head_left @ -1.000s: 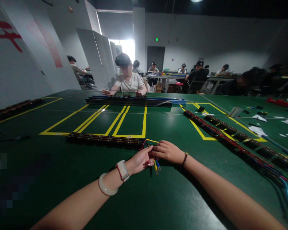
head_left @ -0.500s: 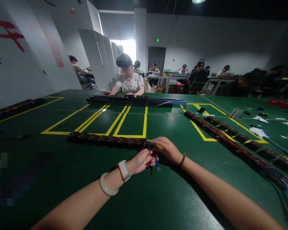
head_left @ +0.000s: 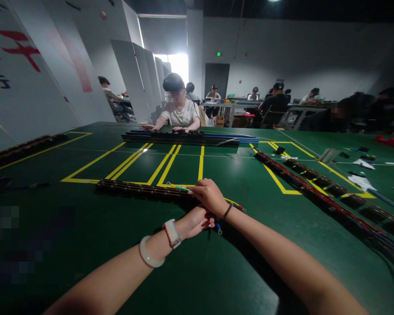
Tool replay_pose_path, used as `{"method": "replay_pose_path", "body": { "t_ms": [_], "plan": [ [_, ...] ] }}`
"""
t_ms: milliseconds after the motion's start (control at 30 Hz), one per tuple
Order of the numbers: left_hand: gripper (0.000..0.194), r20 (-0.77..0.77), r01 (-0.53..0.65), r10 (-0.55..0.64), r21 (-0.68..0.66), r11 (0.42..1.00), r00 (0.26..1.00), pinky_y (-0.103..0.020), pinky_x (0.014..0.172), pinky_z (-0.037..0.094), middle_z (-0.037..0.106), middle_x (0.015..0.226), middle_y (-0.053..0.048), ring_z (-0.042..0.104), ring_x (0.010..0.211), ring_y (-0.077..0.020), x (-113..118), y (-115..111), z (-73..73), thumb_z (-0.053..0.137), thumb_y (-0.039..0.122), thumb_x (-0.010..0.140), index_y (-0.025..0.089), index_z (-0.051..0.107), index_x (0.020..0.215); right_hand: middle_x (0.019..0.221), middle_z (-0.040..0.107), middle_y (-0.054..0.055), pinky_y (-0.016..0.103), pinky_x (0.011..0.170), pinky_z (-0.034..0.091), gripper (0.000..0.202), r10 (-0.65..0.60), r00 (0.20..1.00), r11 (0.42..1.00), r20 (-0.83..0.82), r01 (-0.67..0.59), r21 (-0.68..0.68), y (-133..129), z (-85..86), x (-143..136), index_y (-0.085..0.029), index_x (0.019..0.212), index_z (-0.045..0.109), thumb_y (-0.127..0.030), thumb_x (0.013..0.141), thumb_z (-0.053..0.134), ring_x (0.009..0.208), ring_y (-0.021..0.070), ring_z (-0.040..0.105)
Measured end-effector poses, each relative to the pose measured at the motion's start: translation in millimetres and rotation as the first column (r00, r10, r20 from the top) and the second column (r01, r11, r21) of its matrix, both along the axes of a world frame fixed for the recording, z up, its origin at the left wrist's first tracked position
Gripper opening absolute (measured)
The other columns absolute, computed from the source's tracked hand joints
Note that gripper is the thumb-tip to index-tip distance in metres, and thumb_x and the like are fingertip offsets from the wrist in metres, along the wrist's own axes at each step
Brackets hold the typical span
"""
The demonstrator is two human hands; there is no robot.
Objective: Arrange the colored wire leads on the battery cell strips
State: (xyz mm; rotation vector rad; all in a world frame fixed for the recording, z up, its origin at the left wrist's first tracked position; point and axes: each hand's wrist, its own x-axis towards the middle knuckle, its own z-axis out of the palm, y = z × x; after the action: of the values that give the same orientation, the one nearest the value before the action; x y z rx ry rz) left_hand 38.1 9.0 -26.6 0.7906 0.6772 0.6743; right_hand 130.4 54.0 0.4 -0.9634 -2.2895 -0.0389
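A long black wiring strip (head_left: pixel 141 189) lies across the green table (head_left: pixel 124 245), its right end hidden behind my hands. My right hand (head_left: pixel 212 199) pinches a green-yellow wire (head_left: pixel 180 187), whose ring-lug end points left over the strip. Below it, my left hand (head_left: pixel 197 221) is closed at the strip's end, wrist partly turned up; the grip itself is hard to see. A blue wire (head_left: pixel 219 228) with a ring lug sticks out beneath my left fingers. Yellow and red wire ends (head_left: pixel 236 204) emerge to the right, behind my right wrist.
Two more wired strips run diagonally on the right, one with red wires (head_left: pixel 302 186). Yellow tape (head_left: pixel 202 162) marks rectangles on the table. Across it a co-worker (head_left: pixel 180 111) sits behind long dark rails (head_left: pixel 180 138). Paper scraps (head_left: pixel 363 179) lie far right.
My right hand has moved left across the strip's end, carrying the green-yellow wire, which now points left. Yellow and red ends now show right of my wrist. My left hand stays nearly in place.
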Motion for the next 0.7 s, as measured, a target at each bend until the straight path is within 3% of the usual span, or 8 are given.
{"method": "replay_pose_path", "body": {
  "t_ms": [200, 700],
  "plan": [
    [0.012, -0.009, 0.011, -0.011, -0.004, 1.0, 1.0, -0.02, 0.046, 0.027, 0.045, 0.055, 0.002, 0.035, 0.046, -0.0054, -0.1, 0.4, 0.7, 0.047, 0.022, 0.078, 0.014, 0.049, 0.07, 0.072, 0.053, 0.002, 0.027, 0.064, 0.028, 0.028, -0.057, 0.995, 0.998, 0.084, 0.056, 0.012, 2.3, -1.7, -6.5, -0.025, 0.095, 0.068, -0.042, 0.086, 0.047, 0.071, 0.0138, 0.044],
    [0.013, -0.04, -0.014, 0.016, 0.03, 0.999, 0.999, -0.02, 0.047, 0.027, 0.043, 0.053, 0.003, 0.036, 0.046, -0.0056, 0.1, -1.1, -1.1, 0.047, 0.018, 0.078, 0.015, 0.046, 0.065, 0.073, 0.052, 0.002, 0.028, 0.063, 0.028, 0.024, -0.055, 0.983, 0.997, 0.176, 0.045, 0.055, 1.4, -1.9, -7.4, -0.028, 0.098, 0.066, -0.038, 0.087, 0.048, 0.073, 0.015, 0.043]
  ]
}}
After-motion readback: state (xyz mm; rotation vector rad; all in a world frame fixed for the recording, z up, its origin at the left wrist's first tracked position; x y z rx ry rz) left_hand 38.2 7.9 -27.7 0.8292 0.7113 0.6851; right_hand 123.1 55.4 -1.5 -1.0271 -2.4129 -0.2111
